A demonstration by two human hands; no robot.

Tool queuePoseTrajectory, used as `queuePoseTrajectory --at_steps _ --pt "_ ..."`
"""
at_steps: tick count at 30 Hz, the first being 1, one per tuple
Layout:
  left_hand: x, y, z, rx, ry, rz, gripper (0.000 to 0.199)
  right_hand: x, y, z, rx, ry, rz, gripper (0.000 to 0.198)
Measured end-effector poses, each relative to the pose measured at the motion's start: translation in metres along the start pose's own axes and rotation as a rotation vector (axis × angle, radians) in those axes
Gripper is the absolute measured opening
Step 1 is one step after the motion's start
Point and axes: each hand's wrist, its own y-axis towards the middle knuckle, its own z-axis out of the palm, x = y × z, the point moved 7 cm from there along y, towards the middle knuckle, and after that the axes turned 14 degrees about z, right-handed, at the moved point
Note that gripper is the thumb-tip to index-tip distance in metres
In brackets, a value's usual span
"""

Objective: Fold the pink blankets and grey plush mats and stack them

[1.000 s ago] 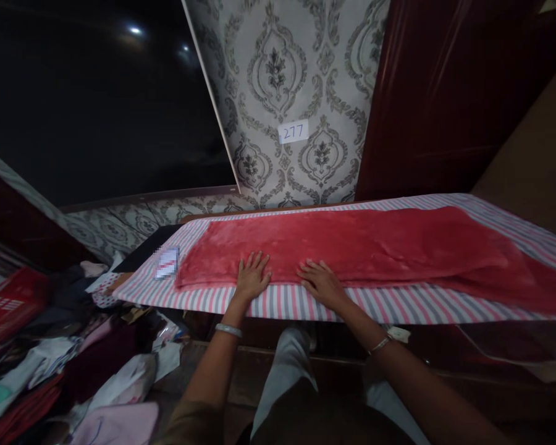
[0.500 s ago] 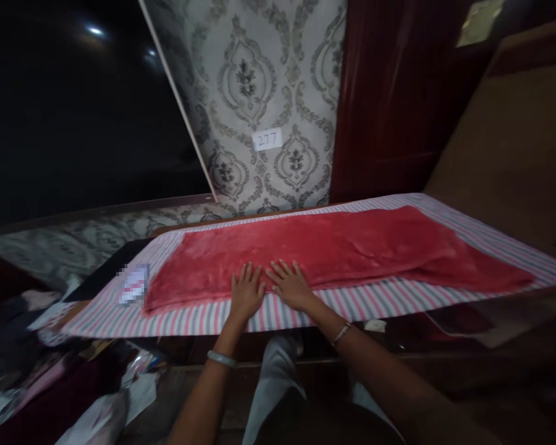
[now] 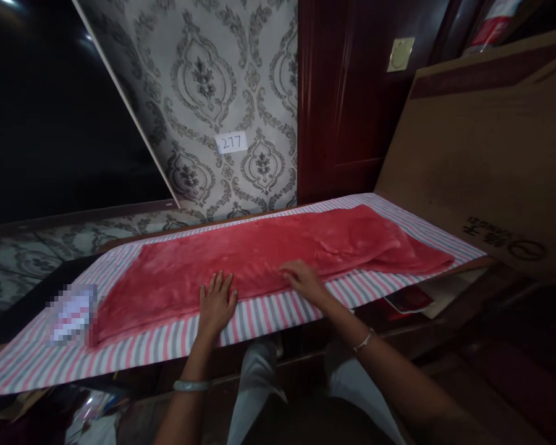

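A long red plush cloth (image 3: 250, 244) lies folded on the striped sheet (image 3: 264, 312). Its narrower right end tapers and has some wrinkles. My left hand (image 3: 217, 303) rests flat on the cloth's near edge with its fingers spread. To the right, my right hand (image 3: 304, 281) is at the cloth's near edge, its fingers loosely bent and a little blurred, with nothing seen in them. Whether those fingertips touch the cloth is hard to tell. A bracelet sits on each wrist.
A large cardboard box (image 3: 482, 154) stands at the right end of the table. Behind are a dark screen (image 3: 65, 117), patterned wallpaper (image 3: 204, 80) with a "277" label (image 3: 231, 142), and a dark red door panel (image 3: 347, 111). A pixelated patch (image 3: 71, 314) covers something at left.
The view has swung to the right. My right hand has moved rightward along the cloth, away from my left hand, and its fingers have gone from spread to loosely bent.
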Motion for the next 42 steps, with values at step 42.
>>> queuePoseTrajectory --at_steps 42 --pt "0.002 -0.001 0.001 -0.030 -0.051 0.008 0.053 -0.041 -0.030 -0.057 -0.206 -0.258 0.037 0.021"
